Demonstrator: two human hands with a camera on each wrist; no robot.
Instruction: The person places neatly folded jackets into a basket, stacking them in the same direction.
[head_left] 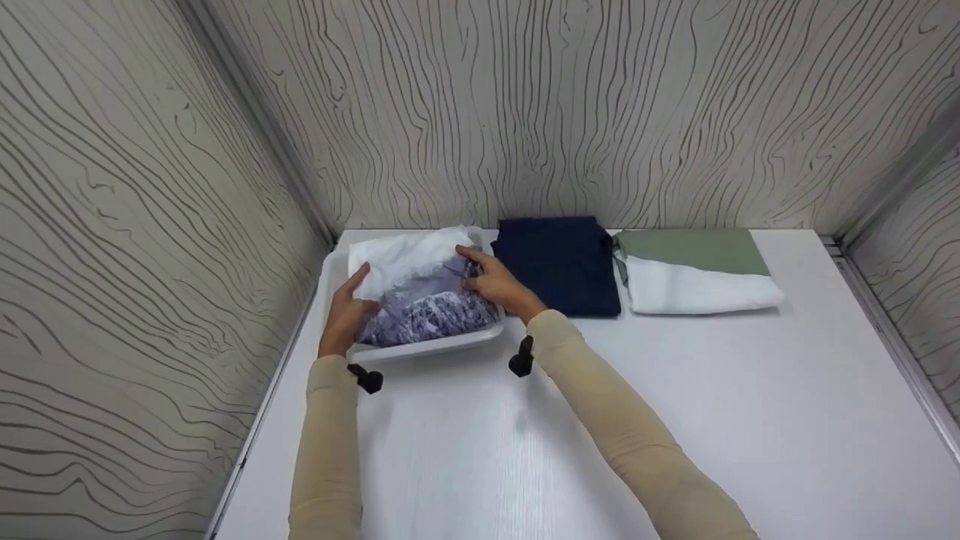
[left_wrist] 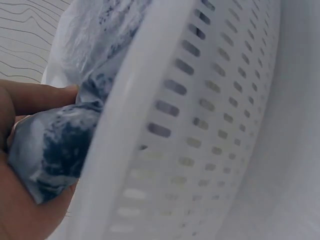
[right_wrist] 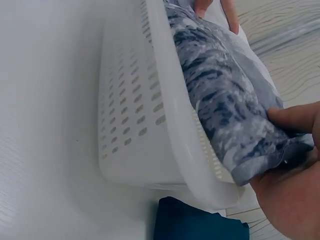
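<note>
Nearest me, two tan fabric sleeves (head_left: 334, 457) reach in over a smooth white desk (head_left: 465, 465), a small black wrist-worn device (head_left: 367, 379) at each cuff. Beyond them, at the desk's far left corner, a white plastic basket (head_left: 427, 348) with rounded rim and slotted walls, standing upright. Both hands busy over it, both grasping. Left hand (head_left: 343, 311) grips the left edge of a folded soft cloth, white at the far side, grey-blue with a mountain-like print at the near side (head_left: 420, 289); a bunched fold sits between thumb and fingers, just outside the basket's rim. Right hand (head_left: 496, 281) pinches the right edge, thumb on top, fingers beneath. The cloth lies across the basket's mouth, its held right corner at about the rim; how deep the rest sits, cannot tell. Just right of the basket: folded dark navy cloth (head_left: 555, 266), flat on the desk. Next along, a folded sage-green and white cloth (head_left: 697, 292), green part farther back. Behind everything, a pale wall panel with dark wood-grain lines (head_left: 480, 112).
</note>
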